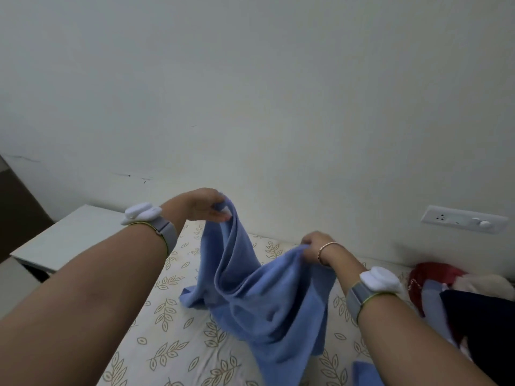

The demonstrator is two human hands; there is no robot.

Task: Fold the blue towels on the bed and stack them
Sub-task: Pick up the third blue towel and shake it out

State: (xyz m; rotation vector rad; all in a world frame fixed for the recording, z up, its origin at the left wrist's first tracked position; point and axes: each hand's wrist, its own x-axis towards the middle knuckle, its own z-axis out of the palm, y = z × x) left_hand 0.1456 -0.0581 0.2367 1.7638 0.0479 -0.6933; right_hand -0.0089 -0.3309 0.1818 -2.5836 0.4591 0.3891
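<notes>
A blue towel (pixel 262 296) hangs rumpled above the bed (pixel 172 341), its lower part sagging onto the leaf-patterned sheet. My left hand (pixel 207 206) pinches one upper corner, held high at the centre. My right hand (pixel 312 246) grips another edge lower and to the right, so the towel droops in folds between the two hands. A second piece of blue cloth (pixel 365 373) shows at the bottom edge, partly behind my right forearm.
A pile of clothes (pixel 459 299) in red, cream, dark and blue lies on the bed at the right. A white side table (pixel 69 238) stands left of the bed. A switch panel (pixel 464 220) sits on the pale wall.
</notes>
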